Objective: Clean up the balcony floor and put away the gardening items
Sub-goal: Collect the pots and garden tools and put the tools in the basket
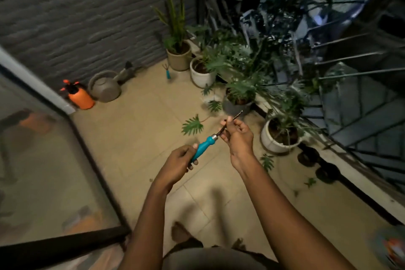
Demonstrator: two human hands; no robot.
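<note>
I hold a small garden hand tool [203, 147] with a teal handle and a thin dark metal shaft above the beige tiled floor [140, 129]. My left hand [178, 163] grips the teal handle. My right hand [237, 136] pinches the metal shaft near its tip. A second teal-handled hand rake [167, 71] lies on the floor by the far pots. An orange spray bottle [80, 96] and a grey watering can [107, 87] stand against the grey wall. Fallen green leaves [192, 126] lie on the tiles.
Several potted plants [202, 72] line the right edge along a black railing [350, 68]. A glass door with a dark frame [96, 166] bounds the left side. More leaf scraps [267, 162] lie near the white pot [278, 138]. My bare feet [182, 233] show below.
</note>
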